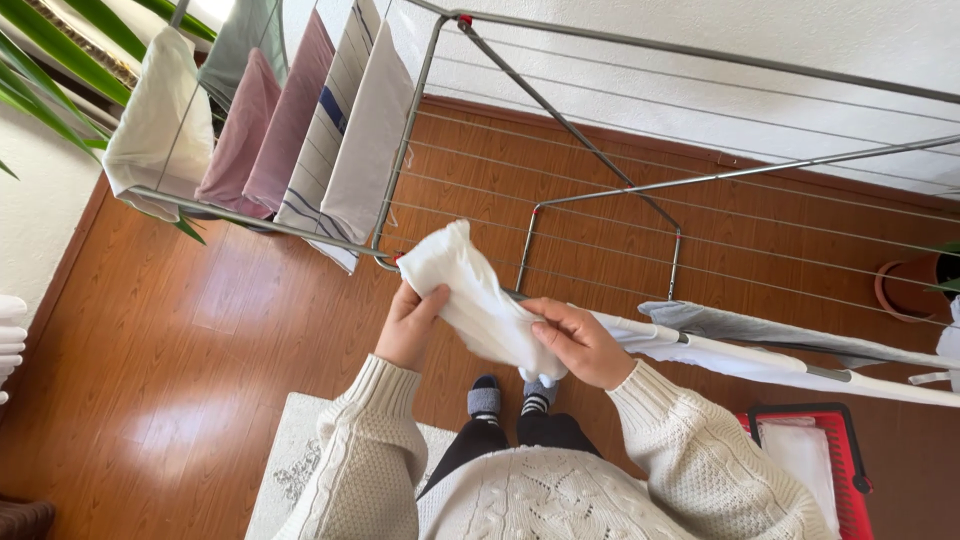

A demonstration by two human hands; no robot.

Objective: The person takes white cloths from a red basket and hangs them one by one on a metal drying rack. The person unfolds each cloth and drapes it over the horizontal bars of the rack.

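Observation:
Both my hands hold a white cloth [468,290] in front of me, above the near rail of a metal drying rack [620,180]. My left hand [410,325] grips the cloth's left edge. My right hand [578,340] pinches its lower right part. The cloth is bunched and rises to a point near the rack's corner. Several cloths hang over the rack's left wing: a cream one [160,120], two pink ones [265,120] and a white one with blue stripes [335,110].
White and grey pieces [760,345] lie over the rack's right wing. A red basket [835,455] with white laundry stands on the wooden floor at my right. A pale rug [290,460] lies under my feet. Plant leaves [50,70] reach in at top left, a terracotta pot [905,285] at right.

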